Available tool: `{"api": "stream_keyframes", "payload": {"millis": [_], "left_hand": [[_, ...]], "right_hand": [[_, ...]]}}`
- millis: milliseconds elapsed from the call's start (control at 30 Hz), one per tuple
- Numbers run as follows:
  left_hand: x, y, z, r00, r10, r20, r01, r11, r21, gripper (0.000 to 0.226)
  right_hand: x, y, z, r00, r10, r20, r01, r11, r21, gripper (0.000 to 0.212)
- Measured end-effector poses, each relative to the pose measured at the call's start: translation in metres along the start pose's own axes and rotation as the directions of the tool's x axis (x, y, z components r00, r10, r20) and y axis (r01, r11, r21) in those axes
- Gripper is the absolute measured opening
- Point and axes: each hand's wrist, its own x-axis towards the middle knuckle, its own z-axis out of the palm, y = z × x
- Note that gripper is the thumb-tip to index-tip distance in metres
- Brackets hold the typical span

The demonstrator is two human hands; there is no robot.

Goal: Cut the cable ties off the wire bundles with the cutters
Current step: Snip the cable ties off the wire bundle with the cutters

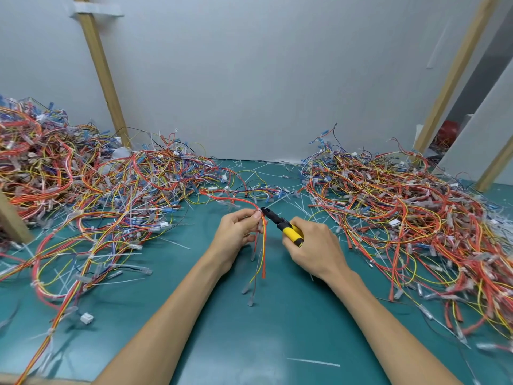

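Yellow-handled black-nosed cutters (288, 230) are gripped in my right hand (316, 251), fingers curled round the handles, nose at the top of a thin red, orange and yellow wire bundle (263, 245). My left hand (236, 232) pinches that bundle just left of the cutters, and the wire ends dangle over the green mat (249, 343).

Cutters (283, 225): yellow-and-black handles, dark nose angled up-left, tip at the gathered top of a wire bundle (263, 243). The bundle's red, orange and yellow strands hang down toward the green counter (249, 343), ending in clear sleeved terminals.
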Motion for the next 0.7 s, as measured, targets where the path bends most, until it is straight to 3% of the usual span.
{"api": "stream_keyframes", "payload": {"millis": [267,367,433,500,567,667,700], "left_hand": [[-0.002,0.0,0.002,1.0,-0.005,0.026,0.004,0.999,0.034,0.013],[-0.002,0.0,0.005,1.0,0.007,0.025,-0.009,0.997,0.081,0.012],[-0.003,0.0,0.007,0.998,0.061,0.02,-0.063,0.975,0.211,0.02],[-0.006,-0.001,0.008,0.982,0.184,0.031,-0.178,0.873,0.454,0.024],[-0.011,0.003,0.012,0.942,0.319,0.106,-0.309,0.698,0.646,0.025],[-0.02,0.028,0.023,0.877,0.387,0.285,-0.436,0.392,0.81,0.031],[-0.022,0.04,0.028,0.86,0.374,0.347,-0.462,0.28,0.842,0.035]], "right_hand": [[0.001,-0.001,-0.004,1.0,0.024,-0.013,-0.025,0.999,-0.039,0.023],[0.002,-0.001,-0.001,0.991,0.123,-0.056,-0.122,0.992,0.018,0.022],[0.003,0.003,-0.001,0.975,0.194,-0.106,-0.191,0.981,0.034,0.02],[0.004,0.008,-0.003,0.96,0.243,-0.14,-0.233,0.969,0.087,0.021],[0.006,0.013,-0.005,0.947,0.282,-0.154,-0.257,0.952,0.164,0.023],[0.012,0.017,-0.01,0.919,0.349,-0.186,-0.301,0.922,0.244,0.012],[0.013,0.019,-0.012,0.907,0.37,-0.2,-0.32,0.916,0.241,0.018]]}}
